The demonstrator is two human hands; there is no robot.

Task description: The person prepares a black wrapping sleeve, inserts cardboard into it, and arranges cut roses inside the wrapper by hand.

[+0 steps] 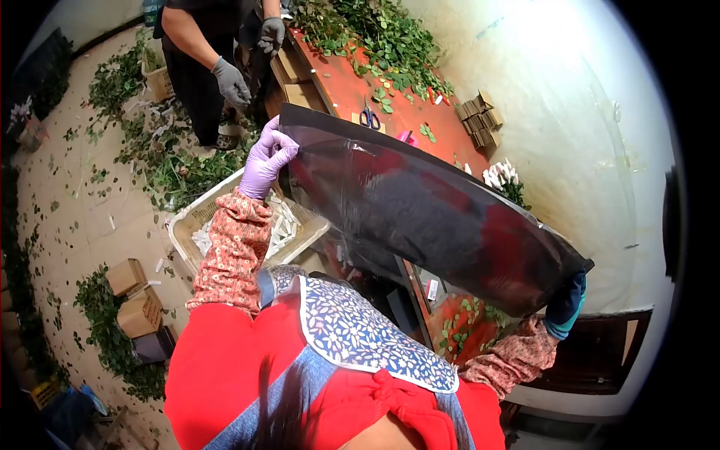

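A dark, see-through plastic sheet (pixel 405 202) is stretched out in front of me, with the red table showing through it. My left hand (pixel 266 159), in a purple glove, pinches its upper left corner. At the far right end, my right hand (pixel 566 304), in a dark and teal glove, is closed on the other corner; the sheet partly hides its fingers. Below my left arm stands a cream plastic basket (pixel 196 206) holding white slips or wrapped pieces. White-wrapped flower buds (pixel 504 174) stick up behind the sheet's far edge.
On the red table (pixel 341 75) lie scissors (pixel 369 116), a leafy heap (pixel 375 37) and a stack of small cardboard pieces (pixel 480 120). A co-worker's gloved hands (pixel 231 81) are beyond the basket. Cardboard boxes (pixel 140 315) and scattered leaves cover parts of the floor (pixel 97 202).
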